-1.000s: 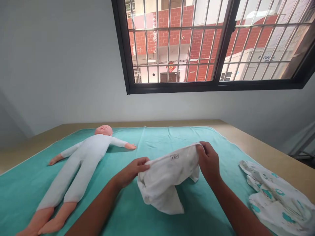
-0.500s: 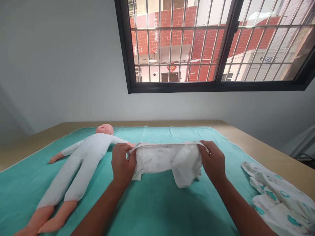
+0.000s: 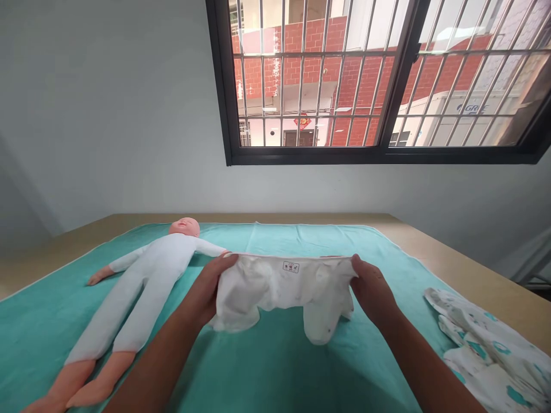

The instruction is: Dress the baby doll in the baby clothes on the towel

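Observation:
A small pair of white baby pants (image 3: 282, 292) hangs stretched at its waistband between my two hands, just above the teal blanket (image 3: 275, 361). My left hand (image 3: 207, 289) grips the waistband's left end and my right hand (image 3: 372, 289) grips its right end. A small label shows at the middle of the waistband, and both short legs droop onto the blanket. A baby doll (image 3: 142, 284) in a white bodysuit lies on its back to the left, its outstretched arm close to my left hand.
The blanket covers a tan table (image 3: 473, 269) that stands against a grey wall under a barred window (image 3: 379, 80). A white garment with teal prints (image 3: 486, 355) lies crumpled at the right, near the blanket's edge.
My hands have spread the pants from a bunched heap into a taut waistband. The left hand went up and left towards the doll's arm, and the garment turned so its label faces me.

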Motion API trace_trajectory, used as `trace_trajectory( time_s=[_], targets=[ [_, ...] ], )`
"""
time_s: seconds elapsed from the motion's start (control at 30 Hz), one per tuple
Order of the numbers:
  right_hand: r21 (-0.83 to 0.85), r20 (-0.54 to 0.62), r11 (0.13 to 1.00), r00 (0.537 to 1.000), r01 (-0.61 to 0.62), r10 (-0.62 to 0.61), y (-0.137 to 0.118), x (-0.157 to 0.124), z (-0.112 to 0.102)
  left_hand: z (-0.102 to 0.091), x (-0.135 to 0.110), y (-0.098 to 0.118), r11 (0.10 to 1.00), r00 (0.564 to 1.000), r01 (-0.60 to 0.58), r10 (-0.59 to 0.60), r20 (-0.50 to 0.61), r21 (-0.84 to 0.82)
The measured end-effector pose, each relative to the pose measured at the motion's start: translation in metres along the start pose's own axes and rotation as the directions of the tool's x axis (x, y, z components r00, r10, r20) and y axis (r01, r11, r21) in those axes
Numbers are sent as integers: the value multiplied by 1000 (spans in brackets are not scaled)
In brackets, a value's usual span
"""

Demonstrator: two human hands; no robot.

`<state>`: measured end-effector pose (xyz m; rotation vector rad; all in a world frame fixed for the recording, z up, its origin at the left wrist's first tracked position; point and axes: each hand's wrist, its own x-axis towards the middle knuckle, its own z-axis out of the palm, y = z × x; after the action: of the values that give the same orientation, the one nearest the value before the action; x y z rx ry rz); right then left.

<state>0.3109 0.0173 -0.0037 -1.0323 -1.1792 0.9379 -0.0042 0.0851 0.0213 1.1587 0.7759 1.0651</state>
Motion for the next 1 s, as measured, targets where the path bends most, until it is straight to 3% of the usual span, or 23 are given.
trace_trajectory(
  time_s=[0.07, 0.13, 0.2, 0.3, 0.47, 0.67, 0.73, 0.83, 1.0],
  targets=[
    [-2, -39, 996, 995, 91, -91, 2, 0, 1, -10, -3, 2, 970, 994, -12, 38, 101, -243],
    [8, -2, 985, 985, 171, -171, 0, -2, 4, -19, -7, 2, 945, 981, -87, 136, 138, -315],
    [-3, 94, 975, 971, 223, -222, -3, -6, 8, -21, -11, 1, 957, 957, -135, 193, 217, -257],
    [-96, 175, 972, 965, 216, -197, -2, -9, 16, -9, -11, -1, 976, 936, -207, 219, 274, -72],
    [-250, 93, 962, 992, 107, -87, 24, -5, 34, 19, 3, -30, 937, 966, -258, 245, 85, 236],
    [-363, 23, 930, 998, -52, 65, 52, 2, 36, 22, 17, -73, 980, 997, -69, 65, 29, 185],
    [-458, 6, 886, 996, -72, 84, 56, 3, 34, 19, 18, -78, 964, 998, -46, 58, -39, 260],
    [-547, 34, 836, 996, -50, 82, 58, 2, 33, 16, 20, -78, 931, 980, -109, 158, -117, 348],
    [-425, 2, 905, 1000, 11, -12, 53, 0, 34, 13, 18, -69, 913, 970, -142, 205, -128, 381]
  ],
)
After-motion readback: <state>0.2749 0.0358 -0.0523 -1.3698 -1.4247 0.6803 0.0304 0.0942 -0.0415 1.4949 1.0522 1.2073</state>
